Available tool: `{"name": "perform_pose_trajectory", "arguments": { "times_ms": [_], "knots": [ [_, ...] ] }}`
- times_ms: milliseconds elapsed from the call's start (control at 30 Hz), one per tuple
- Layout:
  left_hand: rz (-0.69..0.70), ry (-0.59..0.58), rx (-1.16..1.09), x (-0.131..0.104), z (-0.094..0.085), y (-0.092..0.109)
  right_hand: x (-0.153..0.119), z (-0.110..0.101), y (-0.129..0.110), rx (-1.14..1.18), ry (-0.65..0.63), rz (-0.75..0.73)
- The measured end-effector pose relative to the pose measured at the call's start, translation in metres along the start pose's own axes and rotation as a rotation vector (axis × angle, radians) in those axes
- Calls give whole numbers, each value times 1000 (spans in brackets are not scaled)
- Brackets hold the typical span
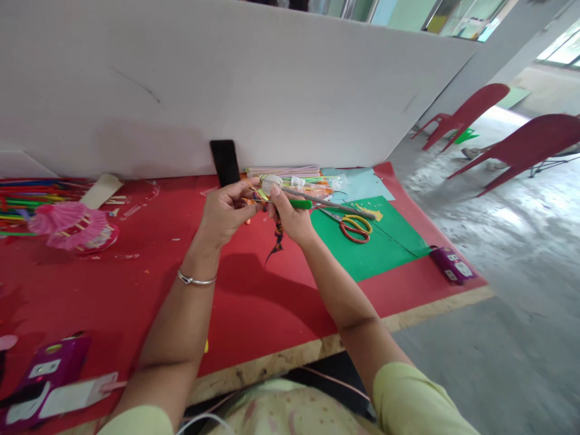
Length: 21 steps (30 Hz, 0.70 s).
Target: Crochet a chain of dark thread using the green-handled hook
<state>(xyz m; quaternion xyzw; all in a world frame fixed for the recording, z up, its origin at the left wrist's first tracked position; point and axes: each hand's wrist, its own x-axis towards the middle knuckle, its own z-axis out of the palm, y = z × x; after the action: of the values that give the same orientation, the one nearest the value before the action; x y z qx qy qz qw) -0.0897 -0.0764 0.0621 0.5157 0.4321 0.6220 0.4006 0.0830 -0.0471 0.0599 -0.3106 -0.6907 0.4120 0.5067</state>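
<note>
- While the left hand [221, 215], nearly closed, pinches a dark strip [278, 238], the right hand [292, 222] grips a stick [348, 208] and green handle [301, 205].
- Even tension should help.

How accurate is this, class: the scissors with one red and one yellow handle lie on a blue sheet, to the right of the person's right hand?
One thing is wrong: the sheet is green, not blue. The head view shows the scissors with one red and one yellow handle on a green sheet, to the right of the person's right hand.
</note>
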Motion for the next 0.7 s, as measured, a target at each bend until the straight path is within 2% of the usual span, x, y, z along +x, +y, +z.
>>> {"name": "perform_pose_trajectory", "arguments": {
  "times_ms": [200, 333, 533, 633, 700],
  "knots": [
    [38, 102, 81, -4, 4, 2, -2, 5, 4, 63, 58, 2],
    [53, 160, 90, -5, 10, 3, -4, 6, 3, 48, 53, 13],
    [-82, 112, -196, 0, 8, 3, -4, 7, 5, 44, 25, 5],
    [-117, 106, -182, 0, 6, 4, -4, 7, 5, 14, 45, 21],
    [-87, 123, -136, -1, 7, 5, -5, 6, 5, 1, 72, 5]
  ]
}}
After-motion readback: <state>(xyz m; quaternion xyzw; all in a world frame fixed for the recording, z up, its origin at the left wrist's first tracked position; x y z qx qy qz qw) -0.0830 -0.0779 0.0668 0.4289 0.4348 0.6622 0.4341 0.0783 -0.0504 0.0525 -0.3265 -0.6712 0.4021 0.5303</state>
